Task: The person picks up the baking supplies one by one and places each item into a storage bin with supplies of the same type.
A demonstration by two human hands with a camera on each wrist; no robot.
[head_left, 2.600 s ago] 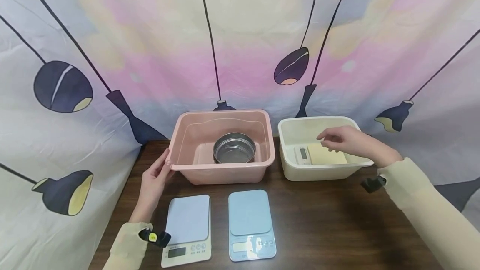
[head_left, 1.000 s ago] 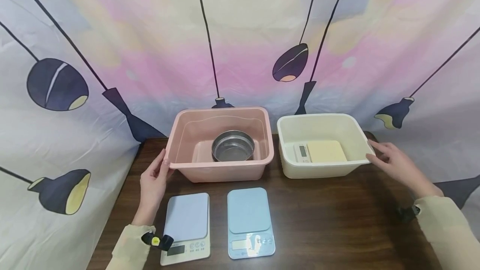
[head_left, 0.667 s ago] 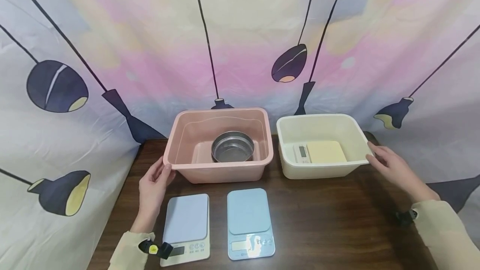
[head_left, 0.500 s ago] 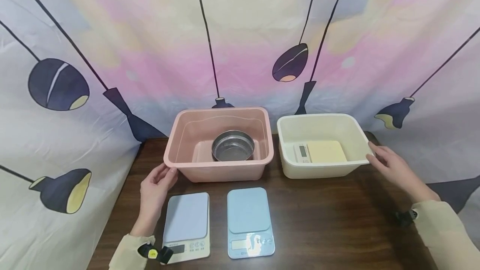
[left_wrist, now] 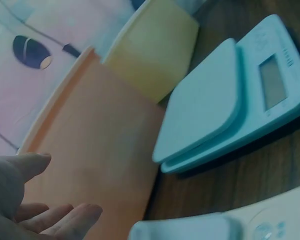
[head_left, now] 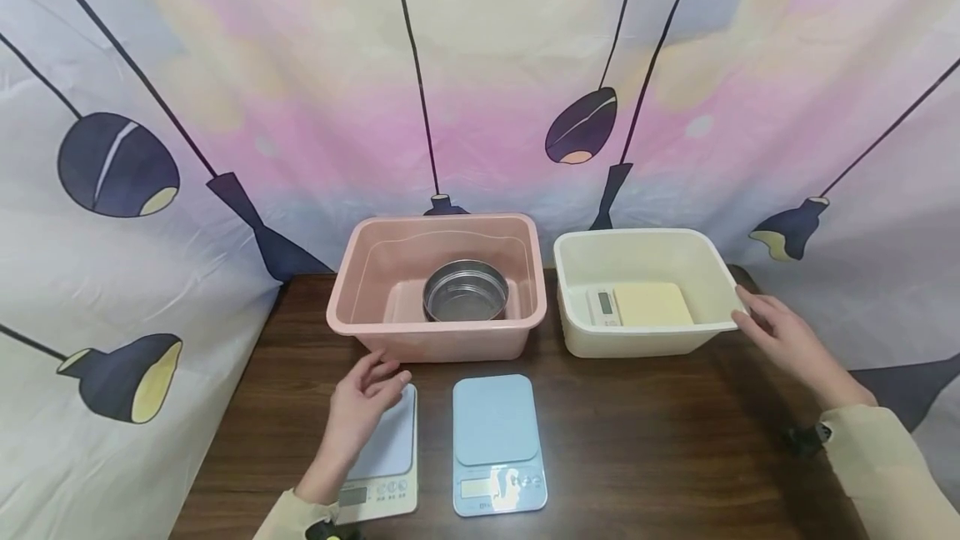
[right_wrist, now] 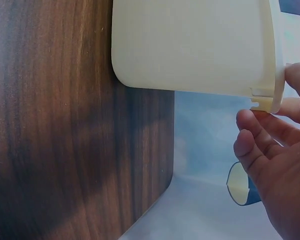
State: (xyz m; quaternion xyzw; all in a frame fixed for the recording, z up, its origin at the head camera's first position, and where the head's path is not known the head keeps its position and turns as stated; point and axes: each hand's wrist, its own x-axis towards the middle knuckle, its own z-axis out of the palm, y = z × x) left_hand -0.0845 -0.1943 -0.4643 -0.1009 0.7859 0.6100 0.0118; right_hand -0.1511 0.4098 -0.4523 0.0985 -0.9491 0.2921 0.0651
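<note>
My left hand hovers over the white kitchen scale in the head view, just in front of the pink basin. Its fingers are loosely bent and hold nothing; the left wrist view shows the hand with thumb and fingers apart beside the basin's wall. My right hand grips the right front corner of the cream basin. In the right wrist view its thumb lies on the rim, with fingers underneath. Inside the cream basin lies a pale yellow kitchen scale. A round metal tin sits in the pink basin.
A light blue kitchen scale lies on the dark wooden table, right of the white one. Behind the basins hangs a patterned cloth, close to the table's back edge.
My right hand has gone from above the yellow scale to the cream basin's rim and stayed there. My left hand has let go of the pink basin's rim and moved right and nearer.
</note>
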